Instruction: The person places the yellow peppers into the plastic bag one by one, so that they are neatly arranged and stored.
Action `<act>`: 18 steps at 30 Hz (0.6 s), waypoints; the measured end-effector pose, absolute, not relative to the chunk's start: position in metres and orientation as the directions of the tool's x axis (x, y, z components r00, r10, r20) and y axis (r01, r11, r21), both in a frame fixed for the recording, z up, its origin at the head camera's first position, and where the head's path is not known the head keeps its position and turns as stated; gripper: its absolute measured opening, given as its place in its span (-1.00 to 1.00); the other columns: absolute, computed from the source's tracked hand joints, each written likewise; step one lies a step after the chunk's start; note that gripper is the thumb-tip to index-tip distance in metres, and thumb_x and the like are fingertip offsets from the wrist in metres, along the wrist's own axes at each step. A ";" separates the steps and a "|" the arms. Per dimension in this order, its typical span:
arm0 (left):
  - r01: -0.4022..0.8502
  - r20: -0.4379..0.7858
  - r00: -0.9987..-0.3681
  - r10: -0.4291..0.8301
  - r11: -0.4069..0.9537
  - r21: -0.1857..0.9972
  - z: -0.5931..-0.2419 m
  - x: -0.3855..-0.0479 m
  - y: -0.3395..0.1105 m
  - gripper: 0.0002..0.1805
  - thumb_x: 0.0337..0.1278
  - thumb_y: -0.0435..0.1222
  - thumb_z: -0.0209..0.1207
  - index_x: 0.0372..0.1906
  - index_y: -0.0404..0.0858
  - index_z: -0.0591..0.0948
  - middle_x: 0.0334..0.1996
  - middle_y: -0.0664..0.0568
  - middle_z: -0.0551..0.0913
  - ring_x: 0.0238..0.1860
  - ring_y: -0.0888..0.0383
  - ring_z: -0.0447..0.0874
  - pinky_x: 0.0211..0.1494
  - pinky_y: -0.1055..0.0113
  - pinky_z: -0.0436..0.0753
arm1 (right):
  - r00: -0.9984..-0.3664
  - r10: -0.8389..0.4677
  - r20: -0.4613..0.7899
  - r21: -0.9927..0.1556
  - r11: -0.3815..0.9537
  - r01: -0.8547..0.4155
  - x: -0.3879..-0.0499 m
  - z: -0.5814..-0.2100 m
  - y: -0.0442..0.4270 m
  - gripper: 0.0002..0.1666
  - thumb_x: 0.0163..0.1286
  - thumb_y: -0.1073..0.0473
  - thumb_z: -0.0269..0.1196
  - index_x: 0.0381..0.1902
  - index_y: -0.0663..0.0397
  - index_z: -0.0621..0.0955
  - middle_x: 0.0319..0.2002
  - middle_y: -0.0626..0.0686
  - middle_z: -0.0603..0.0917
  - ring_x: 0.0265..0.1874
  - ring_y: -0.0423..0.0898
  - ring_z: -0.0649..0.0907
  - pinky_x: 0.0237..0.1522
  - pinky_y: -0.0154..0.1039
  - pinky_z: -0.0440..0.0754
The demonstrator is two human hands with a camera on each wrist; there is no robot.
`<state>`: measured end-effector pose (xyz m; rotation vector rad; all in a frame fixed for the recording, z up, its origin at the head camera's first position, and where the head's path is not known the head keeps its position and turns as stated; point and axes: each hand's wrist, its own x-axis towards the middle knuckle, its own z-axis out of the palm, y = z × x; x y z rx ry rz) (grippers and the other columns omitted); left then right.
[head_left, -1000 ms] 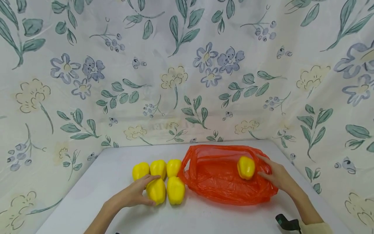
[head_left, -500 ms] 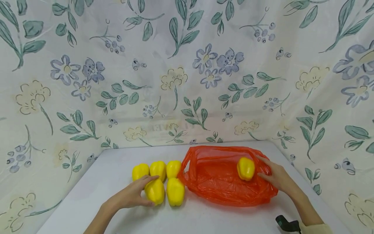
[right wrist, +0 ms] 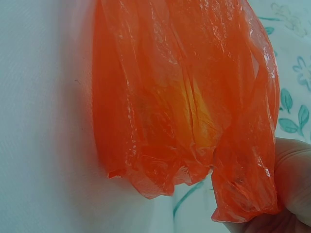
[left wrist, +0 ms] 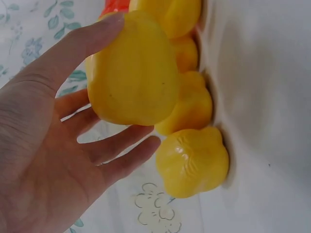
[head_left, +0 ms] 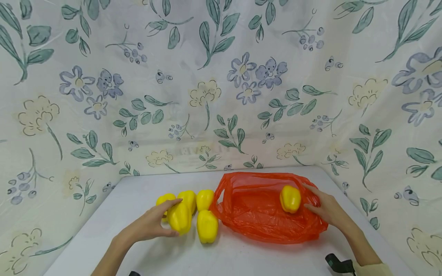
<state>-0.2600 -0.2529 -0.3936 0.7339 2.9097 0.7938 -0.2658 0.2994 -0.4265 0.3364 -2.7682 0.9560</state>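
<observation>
In the head view my left hand (head_left: pixel 148 223) grips a yellow bell pepper (head_left: pixel 180 219) between thumb and fingers. The left wrist view has this pepper raised off the table, the thumb (left wrist: pixel 99 36) on its side. Several more yellow bell peppers (head_left: pixel 207 226) stand grouped just behind and right of it. A red plastic bag (head_left: pixel 255 220) lies spread to their right, with one yellow bell pepper (head_left: pixel 290 199) in it. My right hand (head_left: pixel 328 209) holds the bag's right side; in the right wrist view the bag's corner (right wrist: pixel 245 194) is bunched at the thumb.
The white table (head_left: pixel 228 260) runs back to a floral curtain (head_left: pixel 221 96) that also rises at both sides. A black device (head_left: pixel 340 264) is by the right sleeve (head_left: pixel 373 269).
My left hand has lifted its bell pepper and drawn it slightly up and left, away from the neighbouring pepper. The right hand and the bag stay in place.
</observation>
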 end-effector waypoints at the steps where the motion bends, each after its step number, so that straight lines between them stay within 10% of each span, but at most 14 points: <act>1: 0.436 0.090 -0.887 0.454 0.756 0.489 -0.392 -0.260 -0.252 0.02 -0.22 0.12 0.48 0.42 -0.07 0.33 0.37 -0.02 0.44 0.31 -0.06 0.45 0.32 -0.15 0.47 | -0.955 -0.151 0.256 -0.580 0.766 -0.277 -0.266 -0.426 0.299 -0.17 0.25 0.24 0.35 0.44 0.17 0.29 0.26 0.43 0.46 0.05 0.32 0.59 -0.19 -0.02 0.76; 18: 0.512 0.196 -0.852 0.486 0.691 0.511 -0.378 -0.268 -0.233 0.00 -0.21 0.06 0.51 0.41 -0.06 0.32 0.32 0.14 0.46 0.20 0.13 0.50 0.25 -0.06 0.58 | -0.946 -0.154 0.284 -0.573 0.764 -0.297 -0.267 -0.427 0.301 -0.18 0.25 0.24 0.36 0.43 0.14 0.30 0.24 0.42 0.49 0.04 0.31 0.61 -0.19 -0.04 0.76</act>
